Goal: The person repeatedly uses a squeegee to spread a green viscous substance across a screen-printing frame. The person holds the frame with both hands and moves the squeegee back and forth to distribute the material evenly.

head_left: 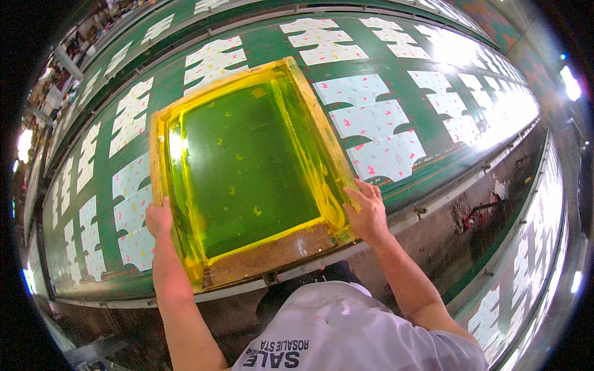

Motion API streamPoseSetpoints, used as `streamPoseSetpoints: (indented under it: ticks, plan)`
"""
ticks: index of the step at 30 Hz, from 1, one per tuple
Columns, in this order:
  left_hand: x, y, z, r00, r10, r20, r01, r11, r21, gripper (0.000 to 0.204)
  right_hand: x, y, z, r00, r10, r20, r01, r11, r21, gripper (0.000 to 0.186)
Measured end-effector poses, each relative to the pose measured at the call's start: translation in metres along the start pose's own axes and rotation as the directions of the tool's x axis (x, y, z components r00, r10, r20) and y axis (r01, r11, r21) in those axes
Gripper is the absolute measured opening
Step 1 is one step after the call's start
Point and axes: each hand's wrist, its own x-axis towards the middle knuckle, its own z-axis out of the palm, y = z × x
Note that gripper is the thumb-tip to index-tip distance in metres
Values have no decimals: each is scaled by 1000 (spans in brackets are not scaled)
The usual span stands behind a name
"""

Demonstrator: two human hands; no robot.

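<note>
A wooden screen-printing frame (272, 252) with a dark green mesh is in front of me, slightly tilted in view. Yellow ink streaks its inner borders, and small pale marks show across the mesh. My left hand (159, 217) is closed on the frame's left side rail. Around the lower right side my right hand (369, 210) is wrapped, its thumb near the yellow-stained corner. Beneath and around the frame, white fabric pieces (378, 133) printed with small red and pink motifs lie on the long green table (401, 80). Whether the frame rests on the table or is lifted, I cannot tell.
More printed fabric pieces (133, 213) lie in rows to the left and at the far side (325, 40). A metal rail (445, 198) runs along the table's near edge. Another table with printed pieces (489, 315) stands at the lower right, across a narrow gap.
</note>
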Motion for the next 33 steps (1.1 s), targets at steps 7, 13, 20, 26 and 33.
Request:
streamPoseSetpoints:
  ticks: [7,13,20,26,33]
  plan:
    - [13,-11,7,999,49,23,-45,986,-157,56,34,14,27,948,272,165,-272,962,-24,89]
    - [10,-12,2,996,84,15,-77,957,-280,44,48,8,30,938,319,139,-319,948,-19,76]
    - [17,-16,2,997,64,51,-47,957,-287,42,56,-9,12,949,298,100,-303,952,36,59]
    - [34,-17,2,981,170,97,-95,846,-525,33,73,-7,-24,978,202,52,-204,979,25,53]
    - [-2,81,6,978,134,159,7,745,-667,28,105,75,-69,955,294,35,-294,956,-5,51]
